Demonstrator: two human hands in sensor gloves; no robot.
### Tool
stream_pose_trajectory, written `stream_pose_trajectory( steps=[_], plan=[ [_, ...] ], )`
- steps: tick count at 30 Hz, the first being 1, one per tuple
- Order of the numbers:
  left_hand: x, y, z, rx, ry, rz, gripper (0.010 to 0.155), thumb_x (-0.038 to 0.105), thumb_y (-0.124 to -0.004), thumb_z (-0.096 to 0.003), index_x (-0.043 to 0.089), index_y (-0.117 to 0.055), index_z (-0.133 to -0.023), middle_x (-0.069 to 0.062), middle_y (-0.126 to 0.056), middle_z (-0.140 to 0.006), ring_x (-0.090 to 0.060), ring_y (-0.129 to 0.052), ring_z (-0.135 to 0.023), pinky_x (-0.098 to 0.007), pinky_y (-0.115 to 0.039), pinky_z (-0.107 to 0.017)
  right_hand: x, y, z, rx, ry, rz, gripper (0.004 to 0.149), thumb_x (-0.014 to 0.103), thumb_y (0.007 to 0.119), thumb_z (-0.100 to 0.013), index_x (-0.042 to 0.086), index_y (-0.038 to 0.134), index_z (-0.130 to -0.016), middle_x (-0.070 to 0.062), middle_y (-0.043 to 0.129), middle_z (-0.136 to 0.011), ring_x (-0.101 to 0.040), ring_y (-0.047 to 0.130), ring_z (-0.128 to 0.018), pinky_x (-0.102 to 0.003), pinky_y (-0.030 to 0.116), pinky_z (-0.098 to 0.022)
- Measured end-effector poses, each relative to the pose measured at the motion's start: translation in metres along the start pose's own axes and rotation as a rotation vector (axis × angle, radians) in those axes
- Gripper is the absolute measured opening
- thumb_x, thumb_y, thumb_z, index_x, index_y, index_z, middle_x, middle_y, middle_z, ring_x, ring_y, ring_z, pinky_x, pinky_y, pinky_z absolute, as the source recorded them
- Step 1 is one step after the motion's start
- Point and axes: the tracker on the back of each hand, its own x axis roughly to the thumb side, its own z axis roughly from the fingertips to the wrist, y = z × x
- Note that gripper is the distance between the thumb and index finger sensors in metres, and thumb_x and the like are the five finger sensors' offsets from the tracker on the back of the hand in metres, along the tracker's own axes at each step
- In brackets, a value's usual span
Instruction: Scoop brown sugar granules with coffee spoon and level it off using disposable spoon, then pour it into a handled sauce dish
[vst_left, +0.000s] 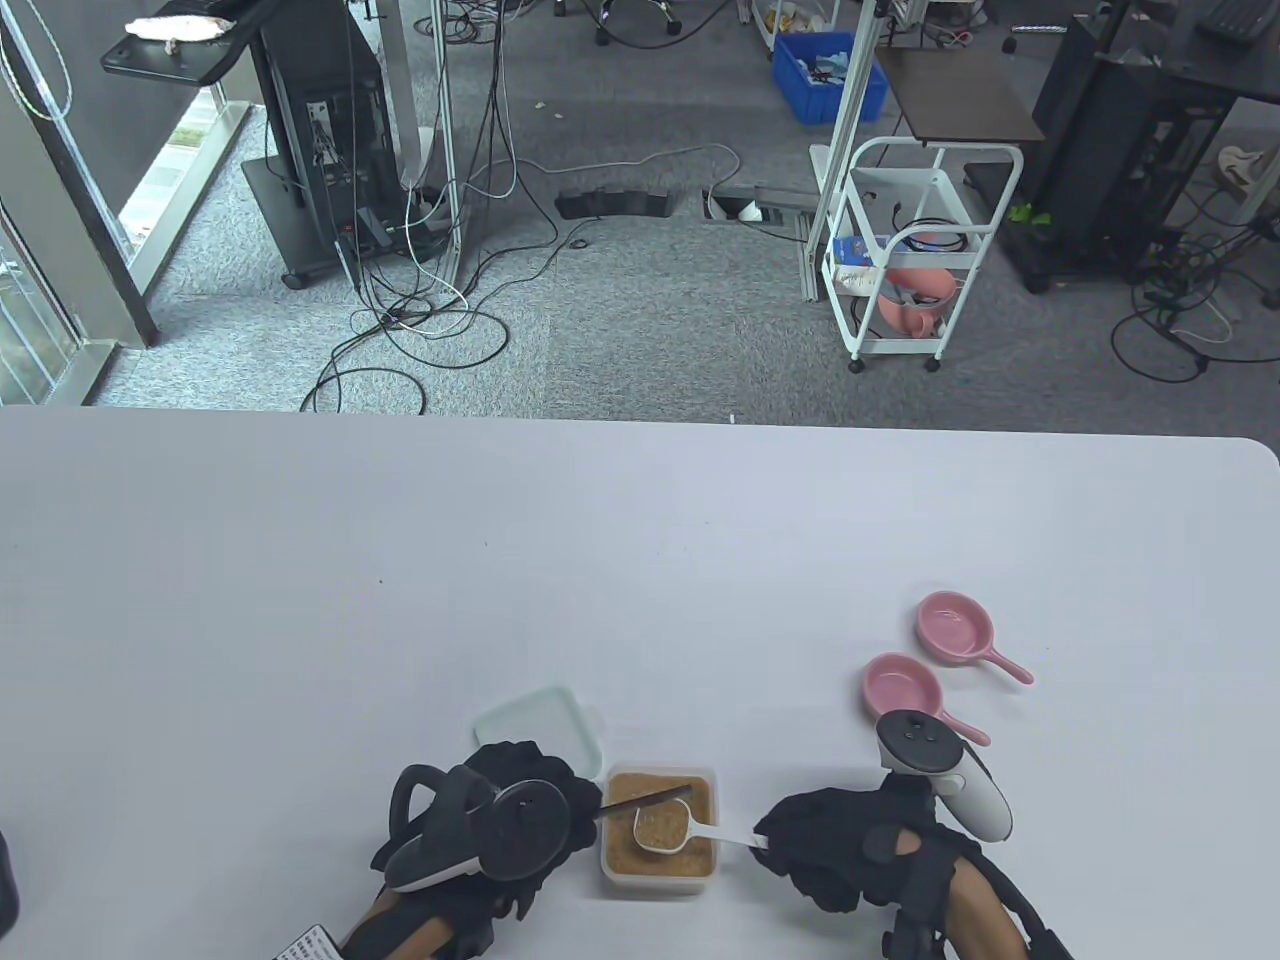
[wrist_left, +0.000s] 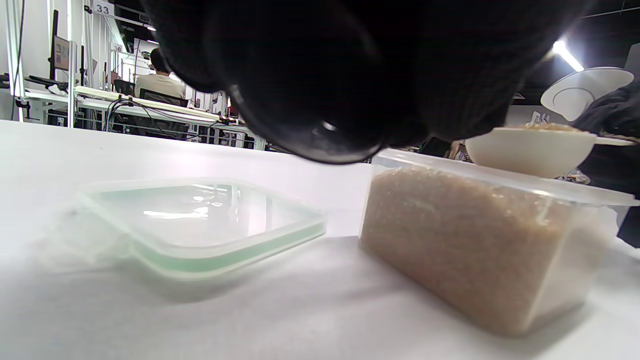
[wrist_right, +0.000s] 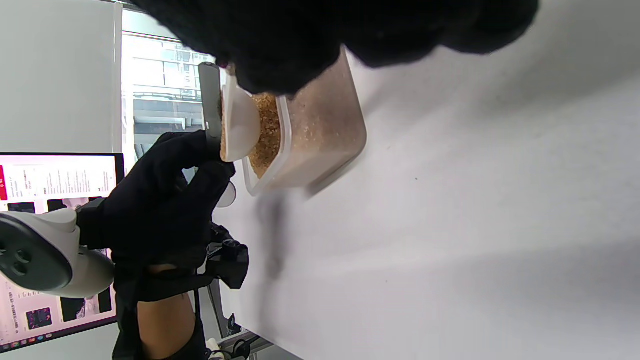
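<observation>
Two spoons are held over the sugar tub (vst_left: 659, 870) so scraped-off excess drops back in: the white coffee spoon (vst_left: 662, 828), heaped with brown sugar, is pinched by its handle in the right hand (vst_left: 830, 850), and the dark disposable spoon (vst_left: 645, 798) is gripped in the left hand (vst_left: 510, 810), laid across the bowl for levelling. Both pink sauce dishes (vst_left: 900, 688) are parked well apart to the right on the bench (vst_left: 400, 600), empty, within reach for the pour

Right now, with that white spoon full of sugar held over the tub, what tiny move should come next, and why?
Probably draw the dark disposable spoon in the left hand across the rim of the coffee spoon. The right hand holds that spoon full of brown sugar above the open tub, and the dark spoon already lies over its far edge, so any excess would drop back in.
</observation>
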Motion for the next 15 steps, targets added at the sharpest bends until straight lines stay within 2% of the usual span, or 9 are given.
stream_pose_trajectory(
  steps=[15],
  plan=[
    [-0.0075, -0.0012, -0.0014, 0.001, 0.024, 0.021, 0.042, 0.054, -0.084, -0.0433, 0.044, -0.089, -0.083, 0.014, -0.096, -0.075, -0.012, -0.098, -0.071, -0.045, -0.073, -0.074, 0.0001, -0.0004, 0.0004, -0.001, 0.003, 0.005, 0.043, 0.036, 0.074, -0.053, 0.010, 0.085, -0.085, 0.001, 0.094, -0.042, -0.023, 0.091, -0.023, -0.055, 0.072, -0.048]
  ],
)
